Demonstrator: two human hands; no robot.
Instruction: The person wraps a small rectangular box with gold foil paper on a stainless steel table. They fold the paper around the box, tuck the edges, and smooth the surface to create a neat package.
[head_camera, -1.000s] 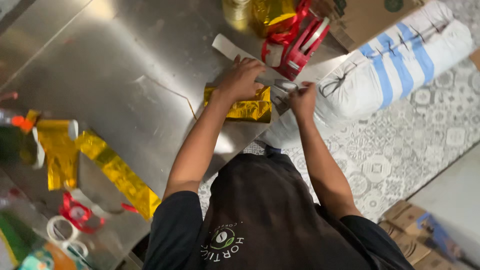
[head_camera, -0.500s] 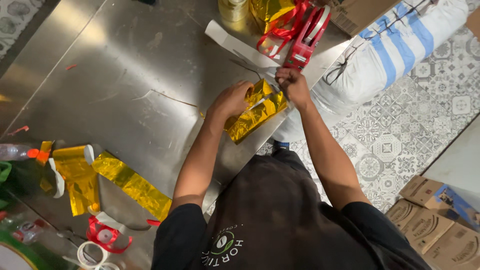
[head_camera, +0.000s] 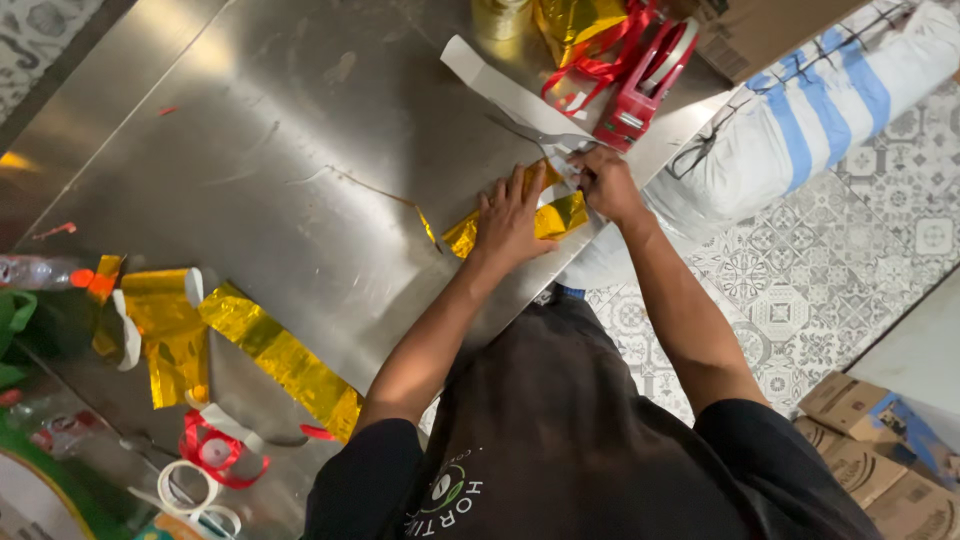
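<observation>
A small package wrapped in gold foil (head_camera: 563, 215) lies near the front edge of the steel table (head_camera: 280, 130). My left hand (head_camera: 512, 222) presses flat on top of it with fingers spread, hiding its middle. At the package's right end, my right hand (head_camera: 607, 183) is closed, pinching the foil; whether it also holds a bit of tape I cannot tell. Grey scissors (head_camera: 540, 135) lie just beyond the hands on a white paper strip (head_camera: 490, 80).
A red tape dispenser (head_camera: 650, 85), red ribbon and another gold-wrapped item (head_camera: 580, 25) sit at the far edge. Gold foil strips (head_camera: 280, 355), a red ribbon spool (head_camera: 210, 455) and tape rolls (head_camera: 185, 490) lie at left. A white-and-blue sack (head_camera: 800, 120) and cardboard boxes (head_camera: 860, 440) are on the floor.
The gold package, held up and tilted between both hands before, now lies flat on the table. My left hand has opened out flat on it; my right hand stays at its right end.
</observation>
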